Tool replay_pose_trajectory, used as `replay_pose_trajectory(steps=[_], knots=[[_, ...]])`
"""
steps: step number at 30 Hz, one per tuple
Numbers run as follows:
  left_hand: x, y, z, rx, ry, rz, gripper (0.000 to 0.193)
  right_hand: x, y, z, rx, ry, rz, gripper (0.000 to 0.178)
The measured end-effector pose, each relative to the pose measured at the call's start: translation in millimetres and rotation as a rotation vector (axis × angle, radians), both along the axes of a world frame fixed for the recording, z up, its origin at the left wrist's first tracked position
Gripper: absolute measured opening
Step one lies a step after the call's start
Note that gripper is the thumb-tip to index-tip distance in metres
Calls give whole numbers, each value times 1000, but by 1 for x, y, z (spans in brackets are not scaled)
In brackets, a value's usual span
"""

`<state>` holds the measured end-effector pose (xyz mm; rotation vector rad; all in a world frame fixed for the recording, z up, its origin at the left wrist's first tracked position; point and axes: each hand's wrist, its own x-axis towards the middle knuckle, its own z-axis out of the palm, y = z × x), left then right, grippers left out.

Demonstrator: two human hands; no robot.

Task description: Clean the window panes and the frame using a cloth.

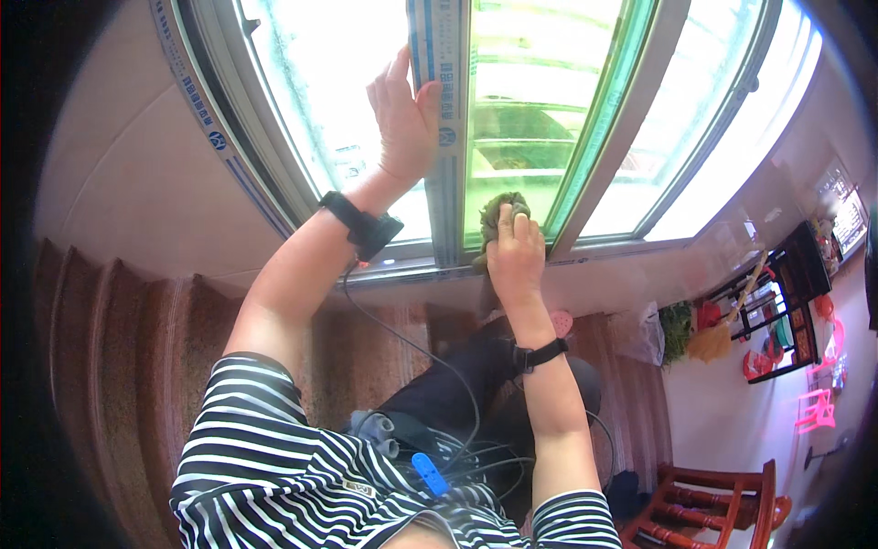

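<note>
My right hand [516, 253] presses a crumpled grey-green cloth [491, 222] against the lower part of a green-tinted window pane [521, 110]. Its fingers are bent over the cloth. Higher up and to the left, my left hand [405, 123] rests by the upright window frame bar [446, 174], which has blue-printed film on it. The fingers of that hand are stretched out and the thumb lies on the bar; I see nothing in it. A black strap with a small box is on my left wrist, and a black band is on my right.
Brown stone stairs [151, 366] run below the window. Cables [462, 384] hang from my left wrist across my lap. To the right are a plastic bag [640, 337], a straw broom [712, 340], a dark shelf [794, 302], a pink chair [814, 410] and a red wooden railing [709, 508].
</note>
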<state>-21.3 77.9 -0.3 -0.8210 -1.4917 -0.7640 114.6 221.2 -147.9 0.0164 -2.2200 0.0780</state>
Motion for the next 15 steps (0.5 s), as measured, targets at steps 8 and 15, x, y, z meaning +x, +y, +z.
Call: replay_pose_trajectory(steps=[8, 15], knots=[[11, 6, -1, 23, -41, -17, 47, 5, 2, -30, -13, -105, -25, 48], [15, 5, -4, 53, -116, -18, 46, 6, -21, 74, -171, 95, 129, 51]])
